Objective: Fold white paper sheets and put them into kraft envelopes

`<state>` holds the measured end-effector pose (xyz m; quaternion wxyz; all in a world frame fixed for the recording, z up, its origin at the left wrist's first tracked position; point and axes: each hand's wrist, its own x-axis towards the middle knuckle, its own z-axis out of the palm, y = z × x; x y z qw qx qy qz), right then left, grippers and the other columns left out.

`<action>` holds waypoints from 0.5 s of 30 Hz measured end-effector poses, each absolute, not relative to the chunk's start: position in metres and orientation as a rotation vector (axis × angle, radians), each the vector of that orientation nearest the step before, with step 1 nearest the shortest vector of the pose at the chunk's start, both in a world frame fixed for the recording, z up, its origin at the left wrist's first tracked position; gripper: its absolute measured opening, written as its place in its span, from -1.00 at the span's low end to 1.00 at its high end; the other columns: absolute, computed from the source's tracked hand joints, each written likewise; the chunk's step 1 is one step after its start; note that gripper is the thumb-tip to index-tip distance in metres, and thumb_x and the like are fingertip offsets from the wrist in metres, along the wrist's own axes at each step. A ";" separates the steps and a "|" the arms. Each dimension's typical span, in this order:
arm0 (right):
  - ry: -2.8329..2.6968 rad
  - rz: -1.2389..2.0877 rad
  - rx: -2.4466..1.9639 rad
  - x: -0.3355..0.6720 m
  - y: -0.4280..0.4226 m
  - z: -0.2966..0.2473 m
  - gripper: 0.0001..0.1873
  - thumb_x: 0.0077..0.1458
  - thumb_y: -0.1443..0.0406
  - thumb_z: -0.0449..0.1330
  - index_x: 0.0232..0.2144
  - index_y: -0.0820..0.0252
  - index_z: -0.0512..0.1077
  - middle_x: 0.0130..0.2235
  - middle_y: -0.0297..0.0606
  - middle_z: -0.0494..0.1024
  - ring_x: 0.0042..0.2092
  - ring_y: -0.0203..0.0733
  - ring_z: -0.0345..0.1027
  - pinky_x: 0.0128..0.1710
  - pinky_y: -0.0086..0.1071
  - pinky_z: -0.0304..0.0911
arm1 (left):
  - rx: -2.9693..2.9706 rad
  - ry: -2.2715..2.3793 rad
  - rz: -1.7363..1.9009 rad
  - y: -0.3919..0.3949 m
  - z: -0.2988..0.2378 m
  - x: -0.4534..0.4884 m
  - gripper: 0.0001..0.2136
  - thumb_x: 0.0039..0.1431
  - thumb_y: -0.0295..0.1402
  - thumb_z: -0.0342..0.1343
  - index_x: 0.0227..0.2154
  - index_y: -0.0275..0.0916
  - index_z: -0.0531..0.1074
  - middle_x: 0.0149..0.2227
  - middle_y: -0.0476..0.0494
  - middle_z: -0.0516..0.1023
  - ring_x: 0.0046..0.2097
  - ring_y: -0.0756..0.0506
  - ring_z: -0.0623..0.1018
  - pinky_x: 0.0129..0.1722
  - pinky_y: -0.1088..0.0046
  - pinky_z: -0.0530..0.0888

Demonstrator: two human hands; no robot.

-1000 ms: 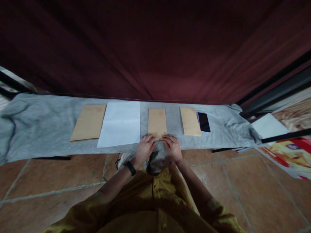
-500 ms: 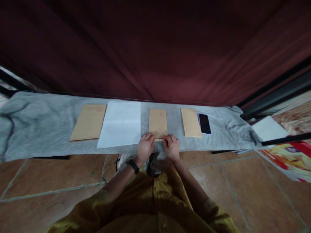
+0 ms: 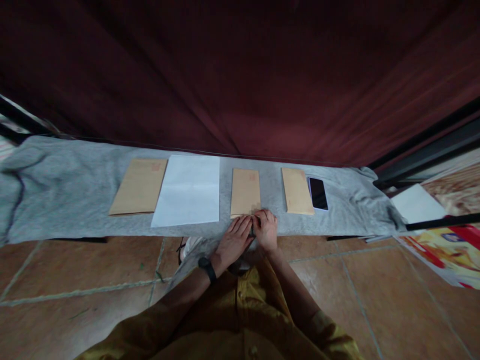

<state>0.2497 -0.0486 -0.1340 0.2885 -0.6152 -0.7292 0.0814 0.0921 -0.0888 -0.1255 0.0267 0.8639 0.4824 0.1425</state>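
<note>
A brown paper envelope (image 3: 245,192) with faint red print lies in front of me, its near edge under my hands. My left hand (image 3: 235,238), with a dark band on the wrist, lies flat along that near edge with its fingers stretched toward the right. My right hand (image 3: 266,231) pinches the envelope's near right corner between thumb and fingers. On the left is a stack of white paper (image 3: 188,189). Off to the right lie more narrow brown envelopes (image 3: 297,191).
Larger brown envelopes (image 3: 138,187) lie at the left, on the grey cloth (image 3: 67,192) covering the narrow table. A phone (image 3: 318,193) lies face up on the right. A dark red curtain (image 3: 232,80) hangs behind. At far right are a white sheet (image 3: 418,204) and a colourful box (image 3: 448,252).
My left hand has moved right along the envelope's near edge, close to my right hand, its fingers now flatter. My right hand stays at the right corner. The view has shifted slightly.
</note>
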 end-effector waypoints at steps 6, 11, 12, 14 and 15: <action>-1.914 0.228 -1.617 0.249 -0.049 -0.136 -0.83 0.34 0.27 0.08 -0.18 0.13 0.47 -0.13 -0.18 0.54 -0.03 -0.11 0.33 0.02 -0.23 0.13 | 2.711 1.500 0.284 -0.091 -0.128 0.091 -0.41 0.34 -0.23 -0.02 0.36 -0.39 0.12 0.41 -0.32 0.16 0.44 -0.23 0.11 0.43 0.06 0.04; -1.875 0.268 -1.497 0.253 -0.055 -0.135 -0.71 0.36 0.28 0.00 0.00 0.16 0.45 0.02 -0.07 0.52 0.11 -0.06 0.32 0.12 -0.11 0.20 | 2.716 1.495 0.247 -0.092 -0.124 0.092 -0.41 0.34 -0.25 -0.03 0.36 -0.39 0.12 0.41 -0.33 0.15 0.44 -0.25 0.11 0.43 0.03 0.03; -1.896 0.276 -1.443 0.253 -0.058 -0.134 -0.68 0.36 0.28 -0.01 0.04 0.16 0.44 0.07 -0.06 0.50 0.15 -0.06 0.30 0.16 -0.08 0.19 | 2.718 1.489 0.247 -0.092 -0.124 0.091 -0.42 0.33 -0.27 -0.02 0.35 -0.40 0.13 0.41 -0.34 0.16 0.44 -0.25 0.11 0.43 0.03 0.03; -1.987 0.302 -1.335 0.254 -0.066 -0.132 -0.63 0.38 0.29 -0.04 0.11 0.15 0.41 0.13 -0.08 0.49 0.20 -0.08 0.29 0.25 -0.03 0.13 | 2.726 1.472 0.245 -0.093 -0.123 0.091 -0.43 0.30 -0.32 0.00 0.33 -0.42 0.17 0.40 -0.37 0.17 0.44 -0.25 0.11 0.42 0.03 0.05; -2.049 0.316 -1.300 0.254 -0.071 -0.132 -0.60 0.39 0.29 -0.06 0.16 0.15 0.38 0.15 -0.09 0.49 0.22 -0.09 0.28 0.30 -0.02 0.08 | 2.730 1.466 0.244 -0.093 -0.123 0.090 -0.44 0.28 -0.34 0.00 0.31 -0.44 0.20 0.39 -0.39 0.19 0.43 -0.26 0.12 0.42 0.03 0.05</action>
